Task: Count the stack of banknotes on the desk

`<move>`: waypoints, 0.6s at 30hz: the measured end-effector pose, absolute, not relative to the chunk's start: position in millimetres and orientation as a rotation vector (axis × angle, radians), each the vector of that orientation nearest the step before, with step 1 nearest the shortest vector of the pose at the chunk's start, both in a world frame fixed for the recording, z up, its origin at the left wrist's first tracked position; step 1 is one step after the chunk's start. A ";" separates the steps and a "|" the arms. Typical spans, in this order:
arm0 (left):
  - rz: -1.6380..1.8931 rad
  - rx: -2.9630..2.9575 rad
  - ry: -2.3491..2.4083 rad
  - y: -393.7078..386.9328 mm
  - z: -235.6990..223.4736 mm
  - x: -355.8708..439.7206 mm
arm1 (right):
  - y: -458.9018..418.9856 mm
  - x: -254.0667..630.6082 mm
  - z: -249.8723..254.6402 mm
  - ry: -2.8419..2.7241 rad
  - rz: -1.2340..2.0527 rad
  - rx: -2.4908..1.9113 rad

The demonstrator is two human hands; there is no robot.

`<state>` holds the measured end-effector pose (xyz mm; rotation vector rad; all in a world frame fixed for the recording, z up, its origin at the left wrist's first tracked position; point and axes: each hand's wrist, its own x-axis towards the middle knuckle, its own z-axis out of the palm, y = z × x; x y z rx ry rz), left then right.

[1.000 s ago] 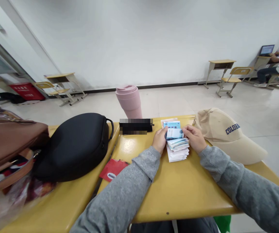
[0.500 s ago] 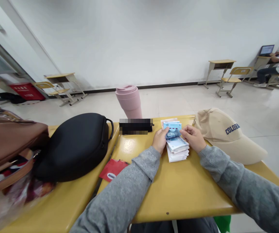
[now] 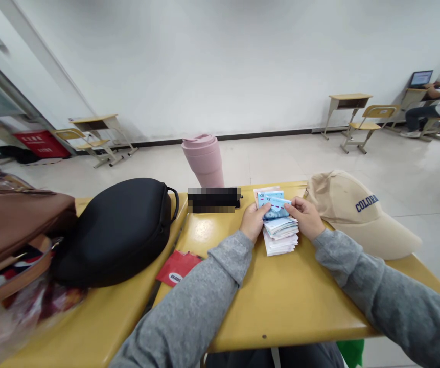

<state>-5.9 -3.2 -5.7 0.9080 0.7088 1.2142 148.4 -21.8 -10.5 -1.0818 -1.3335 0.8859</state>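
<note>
Blue banknotes [image 3: 275, 210] are held up over the desk between my two hands. My left hand [image 3: 253, 222] grips them at the left edge, its thumb lying across the front. At the right edge of the front note, the thumb and fingers of my right hand [image 3: 307, 217] are pinched. That front note is bent and tilted away from the ones behind it. Below them, a stack of white and pale blue paper slips or notes [image 3: 281, 240] lies on the yellow desk [image 3: 273, 301]. Behind my left fingers some pinkish paper [image 3: 261, 191] shows in part.
A beige cap [image 3: 357, 214] sits to the right. Beyond my left hand are a pink tumbler [image 3: 204, 161] and a black phone-like object [image 3: 214, 200], partly blurred out. A red packet [image 3: 179, 268], black case [image 3: 118, 232] and brown bag [image 3: 20, 220] lie leftward.
The front blue banknote has been bent down and turned, so its portrait no longer shows and another note appears behind it. My left thumb has shifted slightly right.
</note>
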 end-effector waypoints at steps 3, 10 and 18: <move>1.249 0.882 0.716 -1.9 -6.3 -6.1 | -22.3 148.4 -9.6 -1.342 0.866 -1.081; 1.337 0.892 0.765 5.3 -12.9 -7.9 | -30.0 145.0 0.3 -1.339 0.865 -0.986; 1.337 0.891 0.783 2.2 -9.1 -7.0 | -28.6 143.8 -3.6 -1.257 1.009 -0.928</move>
